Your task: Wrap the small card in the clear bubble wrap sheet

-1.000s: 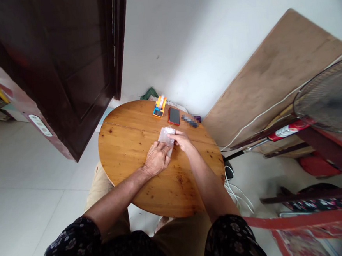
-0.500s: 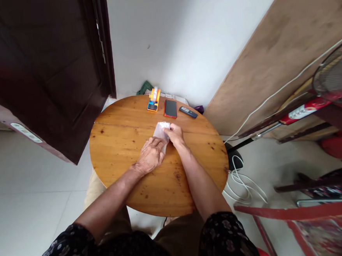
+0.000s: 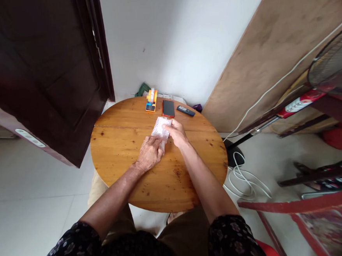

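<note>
A small clear plastic bag (image 3: pixel 160 128) lies near the middle of a round wooden table (image 3: pixel 125 146). My left hand (image 3: pixel 149 155) rests on the bag's near end, fingers curled down over it. My right hand (image 3: pixel 175 132) pinches the bag's right edge with closed fingers. What is inside the bag I cannot make out. Both forearms reach in from the bottom of the view, in dark flowered sleeves.
At the table's far edge sit an orange tape dispenser (image 3: pixel 151 101), a red-cased phone (image 3: pixel 167 108) and a dark remote (image 3: pixel 186 111). A dark door (image 3: pixel 38 67) stands left, a wooden board (image 3: pixel 271 54) leans right, with a fan (image 3: pixel 330 66) and white cable (image 3: pixel 244 177) nearby.
The view has shifted a little, so the table sits lower and more centred. Both hands stay on the bag, which now looks slightly more bunched up under my fingers.
</note>
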`<state>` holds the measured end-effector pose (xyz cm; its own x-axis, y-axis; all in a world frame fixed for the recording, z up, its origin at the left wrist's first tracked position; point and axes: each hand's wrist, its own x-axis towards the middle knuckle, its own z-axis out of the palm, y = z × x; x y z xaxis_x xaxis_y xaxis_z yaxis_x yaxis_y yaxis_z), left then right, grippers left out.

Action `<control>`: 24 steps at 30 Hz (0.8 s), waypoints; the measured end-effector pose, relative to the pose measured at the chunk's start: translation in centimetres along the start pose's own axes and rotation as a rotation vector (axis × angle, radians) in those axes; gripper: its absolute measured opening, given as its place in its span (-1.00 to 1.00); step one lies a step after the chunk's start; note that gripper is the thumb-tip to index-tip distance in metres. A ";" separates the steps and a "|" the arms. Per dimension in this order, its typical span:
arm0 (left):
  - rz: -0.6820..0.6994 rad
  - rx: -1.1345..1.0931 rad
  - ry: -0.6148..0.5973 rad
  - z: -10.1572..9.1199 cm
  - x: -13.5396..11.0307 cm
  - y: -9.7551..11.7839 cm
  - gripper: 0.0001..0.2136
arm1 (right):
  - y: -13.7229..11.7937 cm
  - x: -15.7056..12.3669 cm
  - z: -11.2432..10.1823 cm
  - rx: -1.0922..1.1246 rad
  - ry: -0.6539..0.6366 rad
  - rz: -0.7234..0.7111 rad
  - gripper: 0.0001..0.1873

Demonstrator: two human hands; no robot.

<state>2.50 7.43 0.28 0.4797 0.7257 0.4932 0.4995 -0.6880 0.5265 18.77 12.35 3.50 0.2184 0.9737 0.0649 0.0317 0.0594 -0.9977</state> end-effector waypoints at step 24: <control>-0.361 -0.432 0.037 0.2 0.7 -2.1 -0.48 | -0.9 -10.2 0.5 -0.550 -0.117 -0.275 -0.92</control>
<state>1.90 9.39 -0.64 0.3040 0.9195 0.2492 0.2828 -0.3368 0.8981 15.98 2.49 3.69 0.0231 0.9584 0.2846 0.5761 0.2199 -0.7873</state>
